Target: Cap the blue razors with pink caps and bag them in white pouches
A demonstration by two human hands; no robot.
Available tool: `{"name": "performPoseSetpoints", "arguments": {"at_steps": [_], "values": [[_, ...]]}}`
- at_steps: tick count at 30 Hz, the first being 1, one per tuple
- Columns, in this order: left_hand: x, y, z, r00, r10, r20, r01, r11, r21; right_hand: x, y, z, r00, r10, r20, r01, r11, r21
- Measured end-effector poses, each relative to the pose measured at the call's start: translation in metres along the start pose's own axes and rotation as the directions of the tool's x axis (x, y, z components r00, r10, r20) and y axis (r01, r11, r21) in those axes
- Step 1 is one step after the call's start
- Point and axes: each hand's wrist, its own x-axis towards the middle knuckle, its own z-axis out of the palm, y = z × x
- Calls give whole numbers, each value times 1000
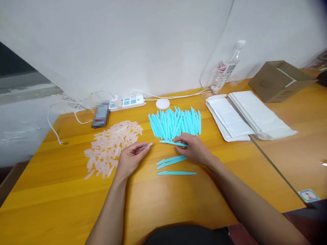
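Nearest on the wooden surface (63, 204): three teal sticks (173, 165) lying flat, thin, moulded plastic, one end blade-shaped, roughly parallel, just in front of the right hand. Left hand (131, 158) loosely curled, fingertips pinching one clear cap (147, 145), a small translucent pinkish sleeve; right hand (195, 148) palm down, fingers closed lightly on a single teal stick (172, 143) that lies close to flat at the near edge of the teal pile. Cap and stick near each other but apart, tips not yet aligned.

Left of the hands: cap pile (111, 146), loose, glossy, spread thin; behind the right hand: teal pile (175, 122), sticks fanned and overlapping.

Risks, as judged: the cap is small and smooth, held only at the fingertips, so it could slip or go on crooked if the stick meets it at an angle; the right wrist sits against the fanned pile and could scatter it; the sticks look slender and could flex under a hard push.

Farther back: white plastic bags (245, 115), flat and stacked; round white lid (162, 104); power strip (126, 102) with cables; water bottle (226, 69), clear; open cardboard box (279, 81) at far right.
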Motion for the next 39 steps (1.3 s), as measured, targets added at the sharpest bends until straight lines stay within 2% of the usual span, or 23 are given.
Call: {"name": "performPoseSetpoints", "arguments": {"at_steps": [4, 7, 12, 20, 25, 27, 29, 31, 33, 35, 37, 39], "values": [[-6, -7, 1, 998, 54, 8, -55, 998, 16, -2, 4, 9, 979, -202, 7, 202, 979, 4], [-9, -6, 1, 994, 104, 26, -105, 994, 43, -2, 8, 10, 962, -273, 20, 273, 962, 9], [-11, -4, 5, 981, 159, 108, -167, 984, 68, -4, 11, 10, 947, -320, 32, 320, 947, 7], [-13, -9, 8, 966, 242, 88, -250, 963, 96, -3, 12, 7, 936, -351, 27, 351, 936, 20], [-14, -6, 21, 940, 316, 130, -330, 938, 103, -3, 9, 11, 922, -385, 36, 383, 922, 52], [-17, 0, 25, 928, 333, 165, -356, 924, 137, -5, 2, 7, 926, -369, 83, 364, 929, 63], [-23, 9, 26, 918, 321, 235, -371, 903, 216, -7, -7, -3, 926, -331, 183, 321, 944, 83], [-36, 19, 25, 903, 282, 324, -382, 873, 304, -10, -16, -16, 912, -263, 314, 246, 965, 94], [-54, 25, 23, 880, 272, 391, -417, 836, 357, -11, -22, -29, 903, -172, 394, 152, 985, 83], [-73, 26, 21, 856, 307, 416, -471, 794, 384, -9, -21, -37, 927, -72, 368, 62, 997, 40], [-88, 21, 22, 849, 327, 414, -501, 748, 436, -7, -15, -38, 969, 20, 246, -13, 999, -33], [-97, 15, 25, 861, 333, 384, -496, 717, 490, -3, -7, -34, 991, 96, 93, -85, 990, -115]]}}
